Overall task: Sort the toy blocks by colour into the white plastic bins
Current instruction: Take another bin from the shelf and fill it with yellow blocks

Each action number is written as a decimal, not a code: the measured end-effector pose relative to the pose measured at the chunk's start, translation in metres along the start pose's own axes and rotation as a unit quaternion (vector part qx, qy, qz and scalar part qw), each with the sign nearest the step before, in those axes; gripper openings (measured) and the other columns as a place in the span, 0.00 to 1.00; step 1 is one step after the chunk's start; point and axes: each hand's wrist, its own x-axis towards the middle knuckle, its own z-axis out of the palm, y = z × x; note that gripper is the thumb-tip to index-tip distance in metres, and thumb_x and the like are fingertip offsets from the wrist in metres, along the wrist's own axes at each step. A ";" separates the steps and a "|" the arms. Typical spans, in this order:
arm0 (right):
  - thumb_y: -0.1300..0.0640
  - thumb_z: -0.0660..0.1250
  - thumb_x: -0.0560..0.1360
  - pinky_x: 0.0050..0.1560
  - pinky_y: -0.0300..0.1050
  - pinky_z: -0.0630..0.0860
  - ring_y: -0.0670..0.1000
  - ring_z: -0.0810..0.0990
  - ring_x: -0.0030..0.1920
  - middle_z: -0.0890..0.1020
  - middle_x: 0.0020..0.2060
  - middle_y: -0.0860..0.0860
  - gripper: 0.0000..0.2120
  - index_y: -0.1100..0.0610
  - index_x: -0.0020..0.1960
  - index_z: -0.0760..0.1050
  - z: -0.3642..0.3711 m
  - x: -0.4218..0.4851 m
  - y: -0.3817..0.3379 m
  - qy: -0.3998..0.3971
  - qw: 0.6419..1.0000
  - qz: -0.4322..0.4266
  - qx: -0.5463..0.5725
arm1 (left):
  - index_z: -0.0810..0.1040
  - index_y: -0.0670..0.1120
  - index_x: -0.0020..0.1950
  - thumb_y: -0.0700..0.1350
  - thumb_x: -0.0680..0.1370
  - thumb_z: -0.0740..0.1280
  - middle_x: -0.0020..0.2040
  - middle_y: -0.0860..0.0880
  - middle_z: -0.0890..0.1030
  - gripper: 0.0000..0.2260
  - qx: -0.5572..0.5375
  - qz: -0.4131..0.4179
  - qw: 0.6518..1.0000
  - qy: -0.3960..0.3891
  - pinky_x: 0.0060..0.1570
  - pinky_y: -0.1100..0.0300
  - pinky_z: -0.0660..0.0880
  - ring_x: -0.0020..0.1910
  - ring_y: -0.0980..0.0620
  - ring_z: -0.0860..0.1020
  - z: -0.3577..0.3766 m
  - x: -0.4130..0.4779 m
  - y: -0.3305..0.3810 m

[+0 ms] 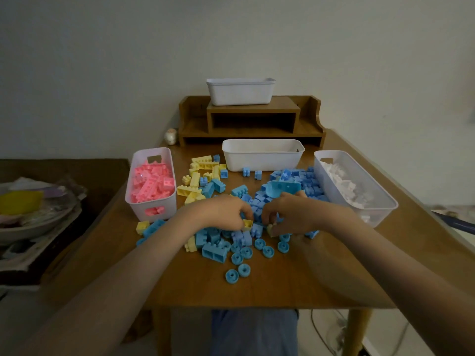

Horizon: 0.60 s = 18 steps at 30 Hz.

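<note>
**First voice:** Take the empty bin [262,160] in the middle of the table [270,283] as your marker. To its left stands the pink bin [138,209], packed with pink blocks [149,181]. To its right stands the bin of white blocks [380,211]. Behind it, up on a wooden shelf [253,109], a spare bin [240,95] waits.

**Second voice:** In front of the empty bin, your hands meet over a heap of blue blocks [311,182]. Your left hand [226,214] has its grip pinched on a yellow block [248,223], thumb against fingertips. Your right hand [290,214] has its grip curled round a small pale piece [270,229]. It is probably yellow too, but it is mostly hidden.

**First voice:** Why there? Yellow pieces lie mixed into the blue, so you seem to be picking them out of the heap one at a time.

**Second voice:** Loose yellow blocks [199,165] lie in a cluster to the front left of the empty bin, towards the pink bin, as if set aside there. Blue wheels [267,251] lie furthest in front of it, nearest you.

**First voice:** Pink and white look sorted. Yellow and blue are all on the table, and the empty bin probably takes one of them.
</note>
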 end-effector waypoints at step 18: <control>0.56 0.64 0.77 0.46 0.39 0.72 0.48 0.76 0.47 0.77 0.43 0.46 0.04 0.52 0.50 0.76 -0.072 0.054 0.037 0.195 0.958 0.012 0.211 | 0.75 0.49 0.62 0.49 0.79 0.64 0.55 0.47 0.78 0.12 -0.084 -0.028 0.965 0.246 0.43 0.56 0.74 0.47 0.50 0.77 -0.064 0.031 -0.021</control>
